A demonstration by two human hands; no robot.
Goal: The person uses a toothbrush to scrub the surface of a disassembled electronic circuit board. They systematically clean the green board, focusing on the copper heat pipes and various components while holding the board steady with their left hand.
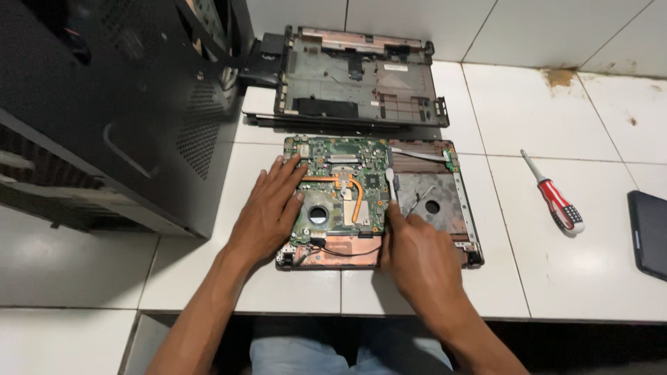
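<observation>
An opened laptop base (458,208) lies on the white tiled counter with its green motherboard (340,184) exposed. A copper heat pipe (354,194) curves across the board. My left hand (271,212) rests flat on the board's left edge, fingers spread. My right hand (417,253) holds a thin white tool (391,182) upright against the board's right edge, near the bare metal bay.
A removed laptop cover (358,76) lies behind the base. A black computer tower (104,104) stands at the left. A red-and-white screwdriver (556,198) lies on the right tiles, and a dark flat device (649,232) sits at the right edge.
</observation>
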